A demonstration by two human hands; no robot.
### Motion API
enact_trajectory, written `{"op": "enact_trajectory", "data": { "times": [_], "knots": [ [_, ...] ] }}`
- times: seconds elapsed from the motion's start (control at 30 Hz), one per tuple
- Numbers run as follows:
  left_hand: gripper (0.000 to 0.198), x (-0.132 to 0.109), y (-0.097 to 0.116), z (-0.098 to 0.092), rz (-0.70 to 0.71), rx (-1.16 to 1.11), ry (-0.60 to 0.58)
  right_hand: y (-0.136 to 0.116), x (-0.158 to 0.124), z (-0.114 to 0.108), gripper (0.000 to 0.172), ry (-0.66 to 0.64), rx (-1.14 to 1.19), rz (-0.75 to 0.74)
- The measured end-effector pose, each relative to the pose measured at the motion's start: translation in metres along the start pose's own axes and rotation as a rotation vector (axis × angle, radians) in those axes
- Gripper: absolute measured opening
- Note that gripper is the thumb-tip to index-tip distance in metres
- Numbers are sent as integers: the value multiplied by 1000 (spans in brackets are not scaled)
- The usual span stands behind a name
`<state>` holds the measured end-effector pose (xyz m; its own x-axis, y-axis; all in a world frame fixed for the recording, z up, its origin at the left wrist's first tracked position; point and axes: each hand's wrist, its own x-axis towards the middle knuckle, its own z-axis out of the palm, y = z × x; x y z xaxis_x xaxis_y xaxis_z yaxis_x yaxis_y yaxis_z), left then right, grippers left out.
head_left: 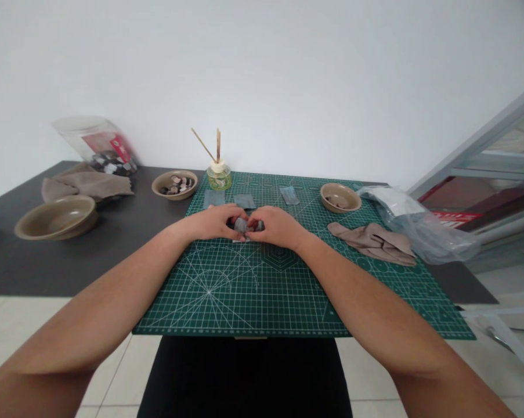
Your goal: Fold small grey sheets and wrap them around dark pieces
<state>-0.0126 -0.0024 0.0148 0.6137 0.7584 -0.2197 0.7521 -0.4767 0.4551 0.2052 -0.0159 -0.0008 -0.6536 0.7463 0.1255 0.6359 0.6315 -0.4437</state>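
Observation:
My left hand (218, 222) and my right hand (275, 224) meet over the middle of the green cutting mat (244, 284). Both hands have their fingers closed on a small, crumpled grey piece of thin material (241, 224), one hand at each side of it. Fingers cover much of it, so I cannot tell whether something is inside. Just beyond my hands lie flat grey-blue pieces: one at the left (214, 198), one in the middle (244, 201) and one at the right (289, 195).
A bowl of dark and pale pieces (175, 196), a reed diffuser (219, 175), an empty-looking bowl (55, 225), a brown cloth (85, 184) and a clear jar (87, 136) stand left. Rightward are a small bowl (340, 204), another cloth (375, 242) and a clear plastic bag (422, 226).

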Motion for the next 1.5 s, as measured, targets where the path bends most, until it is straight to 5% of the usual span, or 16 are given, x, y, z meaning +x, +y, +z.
{"op": "enact_trajectory", "data": {
  "times": [1.5],
  "knots": [
    [58,0,0,1,-7,-9,2,-3,-3,2,18,31,-73,144]
  ]
}}
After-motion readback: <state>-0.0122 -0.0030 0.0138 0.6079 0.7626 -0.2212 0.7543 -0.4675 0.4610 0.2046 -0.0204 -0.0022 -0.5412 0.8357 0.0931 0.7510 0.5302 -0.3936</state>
